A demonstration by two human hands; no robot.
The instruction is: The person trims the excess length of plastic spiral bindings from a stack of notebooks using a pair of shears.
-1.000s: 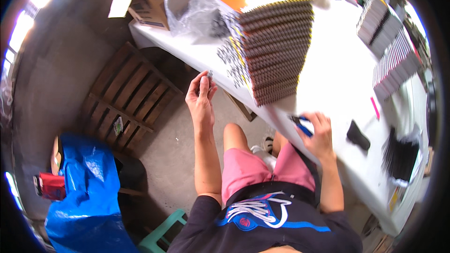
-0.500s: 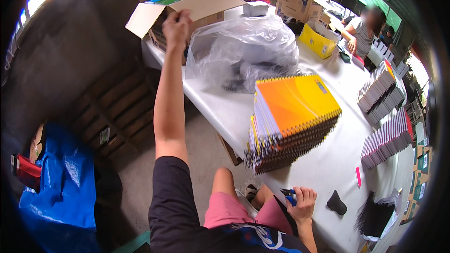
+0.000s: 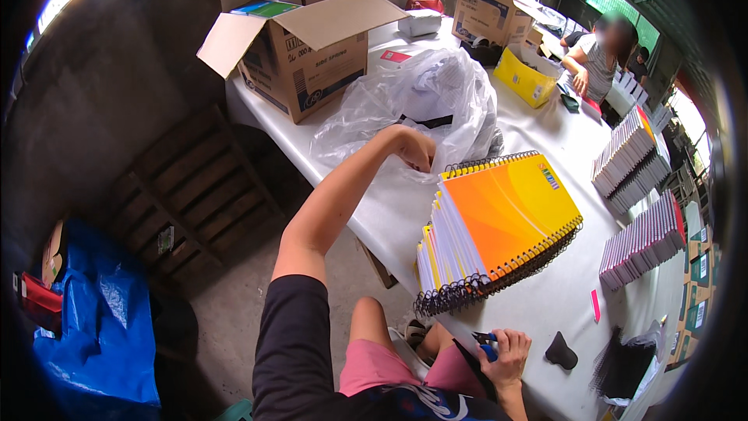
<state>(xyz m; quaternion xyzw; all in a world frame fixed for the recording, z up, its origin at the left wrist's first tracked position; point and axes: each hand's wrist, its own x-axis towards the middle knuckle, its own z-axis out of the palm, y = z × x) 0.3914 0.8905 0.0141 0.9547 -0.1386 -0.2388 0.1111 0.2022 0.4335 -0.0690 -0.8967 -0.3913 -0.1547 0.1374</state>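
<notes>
My left hand (image 3: 413,148) reaches to the near edge of a clear plastic bag (image 3: 366,121). Its fingers are curled against the plastic and partly hidden, seeming to grip it. Dark and whitish contents show through the bag. Just right of that hand stands a stack of spiral notebooks (image 3: 510,203) with yellow-orange covers and black coils. At the table's near edge my right hand (image 3: 508,355) is closed round a pair of blue-handled pliers (image 3: 488,347), jaws pointing left. A small black shape (image 3: 561,352) lies to the right of it.
An open cardboard box (image 3: 319,70) stands at the far left of the white table (image 3: 499,296), another box (image 3: 481,12) farther back. Notebook stacks (image 3: 643,242), a yellow bin (image 3: 523,78) and black coils (image 3: 623,366) occupy the right. A co-worker (image 3: 600,58) stands beyond. Blue sheeting (image 3: 101,327) lies lower left.
My left hand has come down and right from the cardboard box to the plastic bag, which now sits lower, uncovering the box front. My right hand still holds the pliers.
</notes>
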